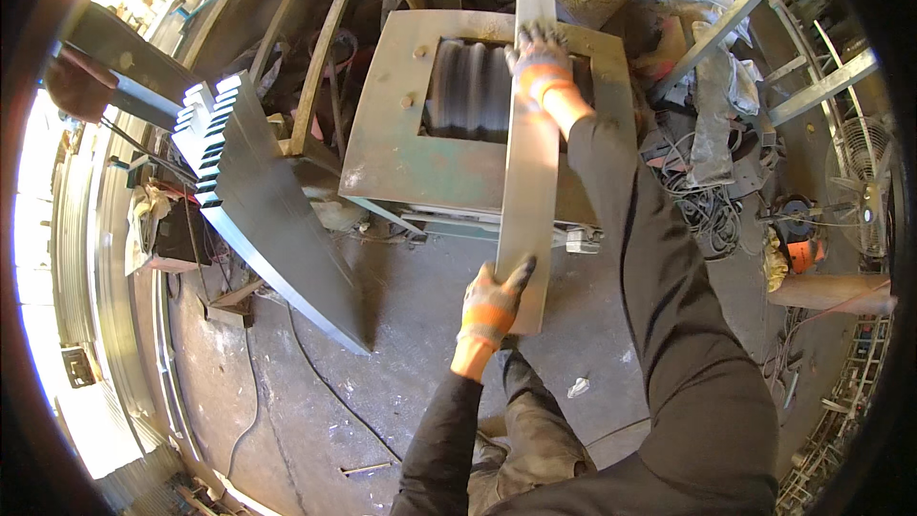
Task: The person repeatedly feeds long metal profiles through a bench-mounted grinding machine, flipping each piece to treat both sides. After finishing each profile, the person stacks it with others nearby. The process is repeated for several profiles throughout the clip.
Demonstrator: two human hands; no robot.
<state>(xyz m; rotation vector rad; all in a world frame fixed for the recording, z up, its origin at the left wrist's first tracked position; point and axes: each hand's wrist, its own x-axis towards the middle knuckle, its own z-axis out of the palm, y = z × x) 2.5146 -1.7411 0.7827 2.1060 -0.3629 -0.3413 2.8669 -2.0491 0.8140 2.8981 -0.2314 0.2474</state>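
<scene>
A long, flat metal bar (pixel 528 186) lies lengthwise across a green-grey machine (pixel 430 172), passing over a square opening. Inside that opening a dark drum (pixel 468 91) is smeared as if spinning. My left hand (pixel 489 306), in an orange and grey work glove, grips the bar's near end, thumb on top; its other fingers are partly hidden. Farther up, my gloved right hand (pixel 543 67) is closed over the bar above the opening, its fingertips slightly blurred. The bar's far end runs out of the picture.
A stack of metal profiles (pixel 277 201) leans at the left of the machine. Cables (pixel 712 215), a fan (pixel 863 186) and an orange power tool (pixel 802 253) are on the right. A cord (pixel 330 387) crosses the floor. Metal frames (pixel 325 48) stand behind.
</scene>
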